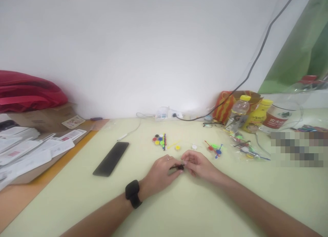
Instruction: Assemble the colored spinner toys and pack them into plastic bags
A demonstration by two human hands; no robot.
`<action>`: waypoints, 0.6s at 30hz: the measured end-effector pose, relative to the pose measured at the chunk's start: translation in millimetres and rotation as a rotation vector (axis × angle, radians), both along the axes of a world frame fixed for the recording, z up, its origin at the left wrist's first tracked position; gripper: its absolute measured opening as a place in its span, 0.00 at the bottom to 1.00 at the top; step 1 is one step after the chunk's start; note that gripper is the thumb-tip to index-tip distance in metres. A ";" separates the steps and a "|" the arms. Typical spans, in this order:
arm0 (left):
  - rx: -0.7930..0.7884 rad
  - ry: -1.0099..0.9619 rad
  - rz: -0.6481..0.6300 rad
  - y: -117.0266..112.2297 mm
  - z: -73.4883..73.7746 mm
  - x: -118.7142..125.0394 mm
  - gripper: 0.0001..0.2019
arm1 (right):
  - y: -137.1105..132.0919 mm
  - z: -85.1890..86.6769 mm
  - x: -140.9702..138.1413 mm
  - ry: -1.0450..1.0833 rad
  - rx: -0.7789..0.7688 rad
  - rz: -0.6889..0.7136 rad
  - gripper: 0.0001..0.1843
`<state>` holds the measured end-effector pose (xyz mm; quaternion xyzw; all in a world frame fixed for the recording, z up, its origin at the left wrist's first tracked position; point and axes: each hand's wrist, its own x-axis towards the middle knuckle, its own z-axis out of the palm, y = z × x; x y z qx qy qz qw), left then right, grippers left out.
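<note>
Between my hands, just above the table, is a small black plastic disc [180, 167] with a thin black stick at its side. My left hand [162, 172], with a ring and a black watch on its wrist, pinches it from the left. My right hand [198, 166] has its fingers curled together at the right side of the black disc, touching it. Beyond my hands lie a yellow disc [177, 147] and a white disc [194, 147]. A pile of colored discs [157, 140] and several thin plastic sticks [164, 142] sit farther back to the left.
More discs and sticks [214, 148] lie to the right, near a clear bag of pieces [247, 150]. Bottles [238, 110] stand behind. A phone [111, 159] lies left, with papers [30, 146] beyond. A power strip [167, 114] and glasses [213, 124] are near the wall.
</note>
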<state>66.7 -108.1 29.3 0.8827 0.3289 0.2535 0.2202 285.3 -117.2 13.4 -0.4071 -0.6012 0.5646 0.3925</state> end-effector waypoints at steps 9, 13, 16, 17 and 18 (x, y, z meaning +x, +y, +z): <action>-0.010 -0.015 0.003 0.1 -2.8 -1.0 0.11 | -5.6 2.8 -1.9 -0.109 0.071 -0.033 0.20; 0.012 0.007 0.000 1.2 -5.8 -1.6 0.09 | -4.5 4.9 0.5 -0.136 0.014 0.011 0.20; 0.050 0.036 0.012 2.4 -7.8 -1.5 0.10 | -3.6 2.9 0.9 -0.161 0.069 -0.022 0.17; 0.068 0.049 0.018 2.5 -8.0 -1.3 0.10 | -3.6 1.8 0.7 -0.172 0.108 -0.039 0.15; 0.087 0.064 0.022 2.4 -7.6 -0.8 0.08 | -3.6 0.6 0.5 -0.182 0.142 -0.052 0.13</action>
